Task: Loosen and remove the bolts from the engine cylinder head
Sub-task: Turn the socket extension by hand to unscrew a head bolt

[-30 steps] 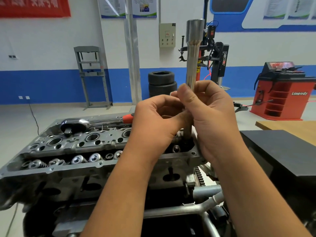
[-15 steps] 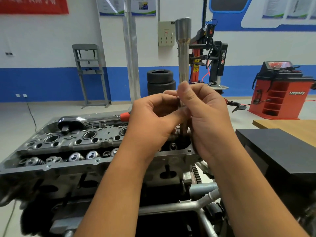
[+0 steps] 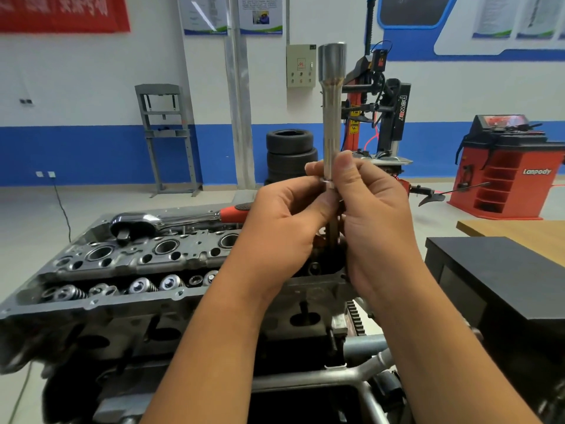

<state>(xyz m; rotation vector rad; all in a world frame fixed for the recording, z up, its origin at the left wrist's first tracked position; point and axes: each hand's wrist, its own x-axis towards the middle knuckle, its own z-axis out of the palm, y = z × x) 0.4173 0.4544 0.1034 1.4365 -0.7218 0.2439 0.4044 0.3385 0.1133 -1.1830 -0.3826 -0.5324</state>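
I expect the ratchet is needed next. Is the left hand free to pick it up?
Probably not yet: the left hand pinches the long socket extension with the right hand. The ratchet lies unobstructed on the cylinder head.

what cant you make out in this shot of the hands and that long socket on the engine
Head view, the only one:
- Lower end of the long steel socket extension: hidden behind the left hand and right hand, so any bolt on it is unseen.
- Handle end of the red-grip chrome ratchet: covered by the left hand.
- Right part of the grey aluminium cylinder head: blocked by both forearms.
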